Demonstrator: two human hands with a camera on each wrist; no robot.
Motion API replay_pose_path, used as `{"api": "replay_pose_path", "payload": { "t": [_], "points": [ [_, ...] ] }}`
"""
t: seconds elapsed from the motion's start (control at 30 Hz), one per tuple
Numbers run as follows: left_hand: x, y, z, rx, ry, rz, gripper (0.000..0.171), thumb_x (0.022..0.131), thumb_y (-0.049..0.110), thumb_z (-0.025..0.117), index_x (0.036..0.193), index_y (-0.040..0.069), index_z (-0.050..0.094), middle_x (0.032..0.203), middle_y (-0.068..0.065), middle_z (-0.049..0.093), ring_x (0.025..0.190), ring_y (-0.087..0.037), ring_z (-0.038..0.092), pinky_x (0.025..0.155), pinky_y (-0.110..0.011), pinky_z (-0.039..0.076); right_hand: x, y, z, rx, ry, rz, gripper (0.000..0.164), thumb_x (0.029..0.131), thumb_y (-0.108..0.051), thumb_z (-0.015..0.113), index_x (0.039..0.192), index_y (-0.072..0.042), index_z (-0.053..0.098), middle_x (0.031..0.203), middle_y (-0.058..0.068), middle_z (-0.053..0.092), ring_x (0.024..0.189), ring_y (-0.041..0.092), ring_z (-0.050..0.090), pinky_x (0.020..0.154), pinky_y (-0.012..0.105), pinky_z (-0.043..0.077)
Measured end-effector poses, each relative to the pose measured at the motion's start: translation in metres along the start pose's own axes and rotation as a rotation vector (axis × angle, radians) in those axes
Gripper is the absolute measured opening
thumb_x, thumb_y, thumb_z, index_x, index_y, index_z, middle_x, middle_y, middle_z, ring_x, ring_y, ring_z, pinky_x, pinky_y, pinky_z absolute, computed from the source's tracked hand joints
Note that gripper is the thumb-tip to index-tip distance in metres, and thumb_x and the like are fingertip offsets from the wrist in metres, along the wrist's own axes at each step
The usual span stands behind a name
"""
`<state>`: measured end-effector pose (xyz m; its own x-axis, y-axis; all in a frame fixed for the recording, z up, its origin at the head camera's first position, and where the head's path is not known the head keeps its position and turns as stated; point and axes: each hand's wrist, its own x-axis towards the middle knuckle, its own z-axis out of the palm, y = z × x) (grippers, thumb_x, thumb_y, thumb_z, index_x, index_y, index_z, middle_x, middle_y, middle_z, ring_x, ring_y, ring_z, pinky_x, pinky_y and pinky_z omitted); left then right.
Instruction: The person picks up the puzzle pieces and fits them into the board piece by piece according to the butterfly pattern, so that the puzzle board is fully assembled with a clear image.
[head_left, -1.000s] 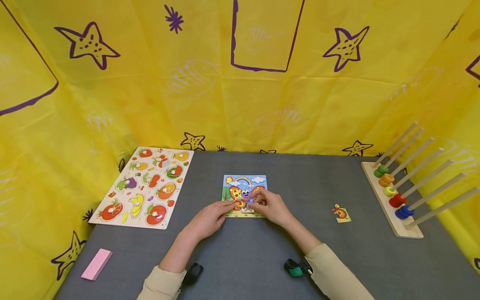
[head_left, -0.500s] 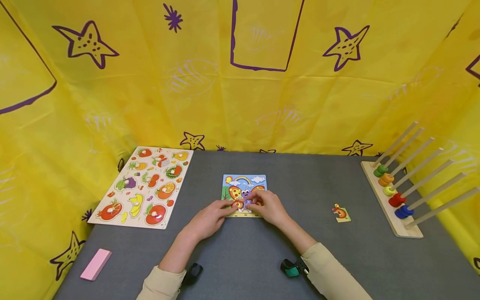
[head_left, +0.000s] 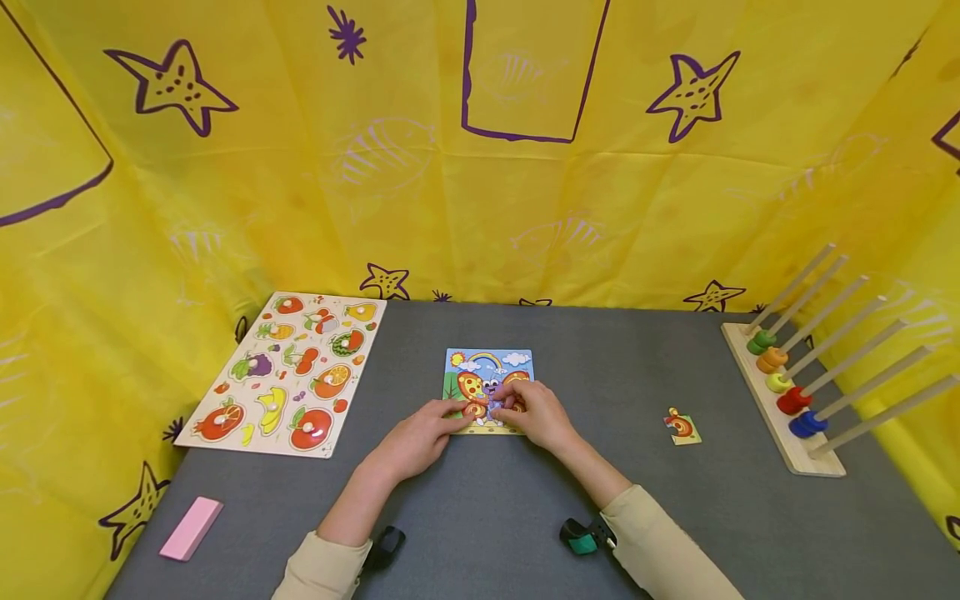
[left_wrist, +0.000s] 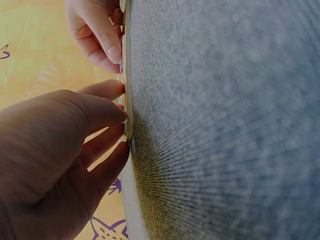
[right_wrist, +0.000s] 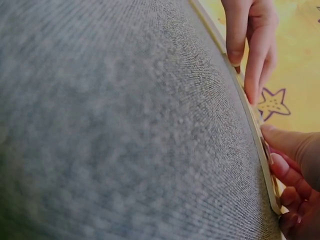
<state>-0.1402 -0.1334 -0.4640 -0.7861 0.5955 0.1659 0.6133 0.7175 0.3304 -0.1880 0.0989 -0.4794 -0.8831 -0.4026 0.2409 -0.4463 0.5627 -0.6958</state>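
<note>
A small butterfly jigsaw puzzle [head_left: 517, 360] lies flat on the grey table, with sky and a rainbow along its far side. My left hand [head_left: 416, 435] rests its fingertips on the near left part, by the orange wing; the left wrist view shows fingers [left_wrist: 106, 111] spread along the board's edge. Thumb and forefinger of my right hand [head_left: 546, 414] pinch a purple puzzle piece [head_left: 496, 406] at the butterfly's body. That hand hides the puzzle's near right corner. A loose puzzle piece [head_left: 684, 428], green with an orange curl, lies to the right.
A fruit peg puzzle board [head_left: 251, 400] lies at the left, with a pink block [head_left: 192, 528] nearer me. On the right stands a wooden peg rack [head_left: 783, 417] with upright rods and coloured rings. A yellow patterned cloth [head_left: 420, 217] encloses the table's back and sides.
My right hand has shifted slightly left and its forearm has drawn in a little, with the fingers still at the butterfly's body. The left fingertips have moved only slightly on the puzzle.
</note>
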Motion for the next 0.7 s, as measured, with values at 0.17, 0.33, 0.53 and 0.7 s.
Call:
{"api": "replay_pose_path", "payload": {
  "t": [0.17,0.33,0.53,0.7],
  "points": [
    [0.0000,0.0015,-0.0001,-0.002,0.000,-0.022,0.035,0.094,0.002,0.059,0.126,0.011,0.068,0.129,-0.011,0.058,0.117,-0.030,0.055,0.089,-0.048,0.050,0.0002,0.0003,0.0004,-0.006,-0.004,0.028,0.018,0.079,-0.020,0.082,0.094,-0.014,0.074,0.073,-0.009,0.059,0.074,0.015,0.053,0.067,0.029,0.039],
    [0.0001,0.0030,-0.0007,0.007,0.004,-0.032,0.035,0.093,0.000,0.058,0.125,0.011,0.068,0.128,-0.011,0.058,0.117,-0.029,0.055,0.087,-0.047,0.051,0.0006,0.0011,0.0008,-0.021,-0.003,0.029,0.018,0.079,-0.021,0.083,0.091,-0.015,0.072,0.076,-0.006,0.060,0.072,0.013,0.053,0.065,0.028,0.040],
    [0.0012,0.0048,-0.0014,0.007,0.009,-0.041,0.035,0.093,0.000,0.058,0.124,0.011,0.069,0.127,-0.010,0.059,0.116,-0.028,0.055,0.084,-0.047,0.052,0.0013,0.0005,0.0011,-0.039,0.013,0.005,0.016,0.079,-0.020,0.083,0.086,-0.015,0.069,0.077,-0.003,0.060,0.072,0.011,0.052,0.065,0.028,0.040],
    [0.0024,0.0046,-0.0010,0.021,0.028,-0.012,0.035,0.091,-0.002,0.058,0.122,0.010,0.070,0.123,-0.010,0.060,0.113,-0.028,0.056,0.085,-0.046,0.052,0.0010,0.0028,-0.0003,-0.051,0.027,-0.065,0.011,0.082,-0.015,0.080,0.082,-0.012,0.069,0.081,-0.001,0.060,0.075,0.013,0.053,0.067,0.028,0.044]
  ]
}}
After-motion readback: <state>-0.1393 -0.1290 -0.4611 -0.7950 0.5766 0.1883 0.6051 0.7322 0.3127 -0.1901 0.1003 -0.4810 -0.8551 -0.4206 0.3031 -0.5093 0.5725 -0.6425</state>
